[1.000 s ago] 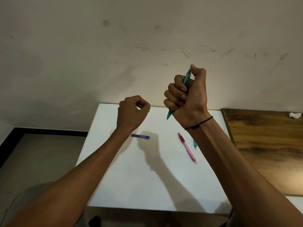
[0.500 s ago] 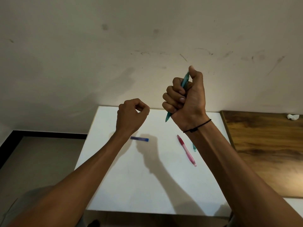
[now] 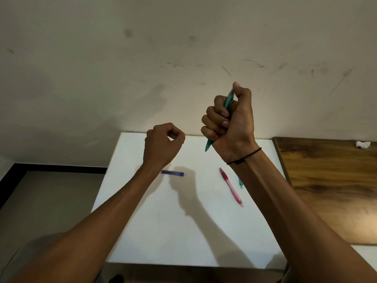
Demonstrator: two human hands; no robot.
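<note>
Head cam: one wide-angle view, worn by the person.
Looks forward and slightly down from over the near edge of the table [image 3: 183, 231], facing the wall [image 3: 183, 37], which fills the upper half. Forearms enter from the bottom corners. Left hand [image 3: 163, 144] and right hand [image 3: 234, 127] with pen [image 3: 228, 100] sit close, mid-frame. Wood top [image 3: 326, 180] right, floor [image 3: 51, 201] left.

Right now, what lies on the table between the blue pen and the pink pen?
Head view: only bare table and a shadow between blue pen and pink pen.
</note>
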